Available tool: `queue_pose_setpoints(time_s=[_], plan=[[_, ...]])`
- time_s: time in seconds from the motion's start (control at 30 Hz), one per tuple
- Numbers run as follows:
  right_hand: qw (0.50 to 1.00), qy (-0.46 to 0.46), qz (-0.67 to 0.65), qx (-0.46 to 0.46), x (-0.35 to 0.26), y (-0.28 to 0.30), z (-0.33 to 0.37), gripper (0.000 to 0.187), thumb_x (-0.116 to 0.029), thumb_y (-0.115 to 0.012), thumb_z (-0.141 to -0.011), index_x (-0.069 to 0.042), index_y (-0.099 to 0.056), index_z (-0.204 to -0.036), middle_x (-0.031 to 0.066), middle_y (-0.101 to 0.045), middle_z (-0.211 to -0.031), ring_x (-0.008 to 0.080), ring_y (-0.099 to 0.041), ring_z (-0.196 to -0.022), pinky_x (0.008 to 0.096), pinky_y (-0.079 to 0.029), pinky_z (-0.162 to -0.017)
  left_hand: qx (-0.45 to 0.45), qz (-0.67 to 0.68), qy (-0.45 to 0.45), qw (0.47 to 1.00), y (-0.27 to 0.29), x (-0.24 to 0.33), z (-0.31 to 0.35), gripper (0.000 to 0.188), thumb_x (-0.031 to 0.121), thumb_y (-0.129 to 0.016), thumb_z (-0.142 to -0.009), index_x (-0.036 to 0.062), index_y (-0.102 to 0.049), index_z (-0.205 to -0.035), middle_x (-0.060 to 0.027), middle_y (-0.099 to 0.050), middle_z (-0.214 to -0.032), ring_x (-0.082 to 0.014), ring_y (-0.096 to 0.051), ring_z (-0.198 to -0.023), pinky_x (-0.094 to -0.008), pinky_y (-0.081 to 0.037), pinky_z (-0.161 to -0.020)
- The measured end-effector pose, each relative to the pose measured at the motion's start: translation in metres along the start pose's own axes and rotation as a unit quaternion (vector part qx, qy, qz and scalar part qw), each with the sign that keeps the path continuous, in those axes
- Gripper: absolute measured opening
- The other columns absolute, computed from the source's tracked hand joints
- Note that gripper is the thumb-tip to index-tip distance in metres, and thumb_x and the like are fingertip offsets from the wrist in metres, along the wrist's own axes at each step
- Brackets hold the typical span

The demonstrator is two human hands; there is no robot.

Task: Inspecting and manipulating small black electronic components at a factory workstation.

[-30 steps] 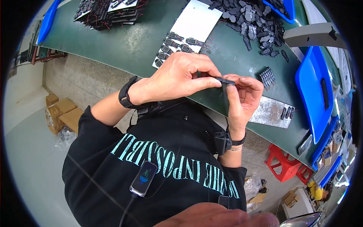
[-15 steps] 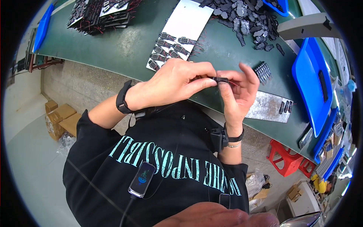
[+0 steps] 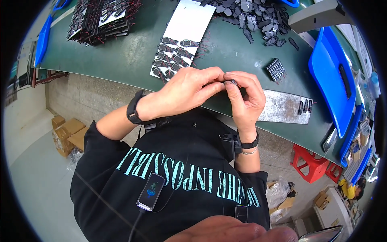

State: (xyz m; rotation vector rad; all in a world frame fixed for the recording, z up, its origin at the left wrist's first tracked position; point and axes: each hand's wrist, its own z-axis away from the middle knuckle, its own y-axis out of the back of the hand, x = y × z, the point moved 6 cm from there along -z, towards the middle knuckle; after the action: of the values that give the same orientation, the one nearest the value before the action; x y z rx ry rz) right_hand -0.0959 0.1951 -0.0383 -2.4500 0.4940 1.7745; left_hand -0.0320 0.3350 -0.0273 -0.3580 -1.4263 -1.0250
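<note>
A small black part (image 3: pixel 233 82) is pinched between both hands over the table's near edge, mostly covered by fingertips. My left hand (image 3: pixel 183 90) grips its left end with thumb and fingers. The thumb and bent fingers of my right hand (image 3: pixel 246 97) close on the other end. Just beyond the left hand, a white board (image 3: pixel 189 22) carries rows of black wired parts (image 3: pixel 172 57) at its near end. Beside the right hand lies a metal plate (image 3: pixel 282 107) with three small black pieces (image 3: pixel 305 106) on it. A bundle of similar small pieces (image 3: pixel 276 69) sits behind the plate.
Loose black pieces (image 3: pixel 262 20) are heaped at the far right, near a grey curved arm (image 3: pixel 318 18). A blue tray (image 3: pixel 328 76) stands at the right. Stacked loaded boards (image 3: pixel 102 20) occupy the far left of the green table (image 3: pixel 109 60). A red stool (image 3: pixel 308 163) is below.
My right fingers have curled in over the black part, which showed with a red wire before and is now mostly hidden. The whole view has shifted slightly.
</note>
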Motion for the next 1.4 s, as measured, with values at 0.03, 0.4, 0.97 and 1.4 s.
queue_pose_setpoints(time_s=[0.03,0.4,0.97,1.4], plan=[[1.0,0.01,0.022,0.001,-0.002,-0.001,0.0,0.013,0.003,-0.072,-0.087,0.002,-0.072,-0.101,0.0109,-0.071,-0.102,0.0186,-0.067,-0.095,0.0281,-0.053,-0.082,0.051,-0.068,-0.052,0.995,0.009,0.009,0.001,0.014,0.01,-0.064,-0.098,0.0015,-0.066,-0.109,-0.0089,-0.072,-0.089,-0.0177,-0.07,-0.074,-0.0289,-0.056,-0.062],[0.993,0.011,0.121,-0.007,-0.006,-0.014,-0.001,0.012,0.003,-0.076,-0.082,0.001,-0.068,-0.091,0.0087,-0.067,-0.087,0.0161,-0.062,-0.072,0.0268,-0.049,-0.065,0.156,-0.253,-0.28,0.913,0.029,0.04,-0.006,0.012,0.009,-0.076,-0.085,0.0035,-0.07,-0.094,-0.0063,-0.067,-0.083,-0.0224,-0.063,-0.074,-0.0325,-0.051,-0.064],[0.99,0.007,0.139,-0.016,-0.002,-0.015,-0.002,0.013,0.003,-0.078,-0.081,0.001,-0.066,-0.088,0.0089,-0.065,-0.081,0.0169,-0.061,-0.067,0.0276,-0.048,-0.062,0.082,-0.259,-0.245,0.931,0.031,0.026,-0.009,0.013,0.006,-0.074,-0.084,0.0049,-0.068,-0.095,-0.0067,-0.065,-0.087,-0.0259,-0.064,-0.083,-0.0357,-0.052,-0.069],[0.984,0.055,0.134,-0.105,-0.004,-0.021,-0.002,0.013,0.003,-0.078,-0.082,0.001,-0.067,-0.088,0.0083,-0.065,-0.083,0.0163,-0.061,-0.073,0.0265,-0.047,-0.064,0.063,-0.238,-0.284,0.927,0.033,0.026,-0.006,0.012,0.004,-0.073,-0.083,0.0048,-0.067,-0.094,-0.0061,-0.065,-0.09,-0.0263,-0.064,-0.086,-0.0358,-0.053,-0.072]])
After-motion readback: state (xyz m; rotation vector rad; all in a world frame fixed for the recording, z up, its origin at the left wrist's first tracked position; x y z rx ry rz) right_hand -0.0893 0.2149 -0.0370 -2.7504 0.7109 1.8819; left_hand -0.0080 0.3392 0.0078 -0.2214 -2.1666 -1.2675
